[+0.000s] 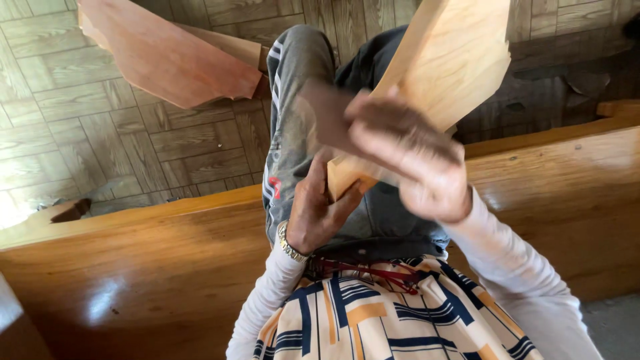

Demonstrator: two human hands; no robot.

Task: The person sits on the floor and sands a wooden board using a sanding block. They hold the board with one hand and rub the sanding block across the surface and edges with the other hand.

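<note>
Both hands [373, 173] grip pale wooden piece [447, 60] above varnished bench [133, 267].

Right hand [407, 157] motion-blurred, pale wood piece [453, 60] cut off at top edge, its lower end hidden behind fingers [393, 140]

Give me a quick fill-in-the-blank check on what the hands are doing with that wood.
1. Both hands grip a pale ____ board.
2. The left hand wears a metal ____ at the wrist.
3. The right hand presses a dark brown ____ against the board.
4. The floor shows a wood-____ pattern.

Missing: wooden; watch; sheet; parquet
</note>
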